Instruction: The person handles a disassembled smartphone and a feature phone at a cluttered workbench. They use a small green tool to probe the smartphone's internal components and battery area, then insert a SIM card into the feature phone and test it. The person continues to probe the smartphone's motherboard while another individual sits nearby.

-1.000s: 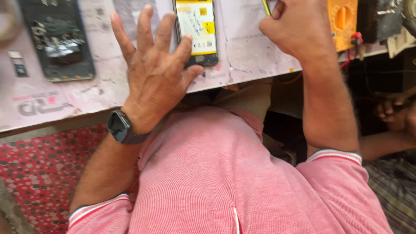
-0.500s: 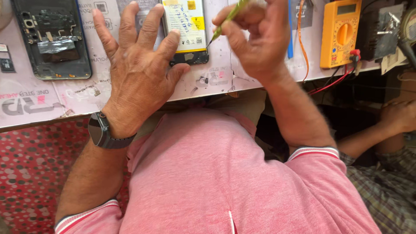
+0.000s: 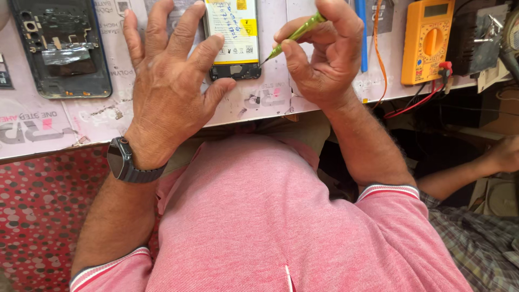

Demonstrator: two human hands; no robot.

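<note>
Here my left hand (image 3: 170, 86) lies spread and flat, fingertips pinning the opened phone (image 3: 233, 38) near the counter's (image 3: 65, 127) far edge. My right hand (image 3: 324, 54) pinches a green tool (image 3: 294, 35), tip just beside the phone's lower right corner. I judge that steady pressure and a shallow angle matter most. At the far left corner lies a dark phone shell (image 3: 59, 48). The phone's battery has a white label with a yellow square. An orange meter (image 3: 432, 40) sits toward the far right.

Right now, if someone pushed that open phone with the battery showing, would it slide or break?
The open phone lies flat on the paper-covered table, so it would probably slide, not tip. Its exposed insides look fragile.
</note>
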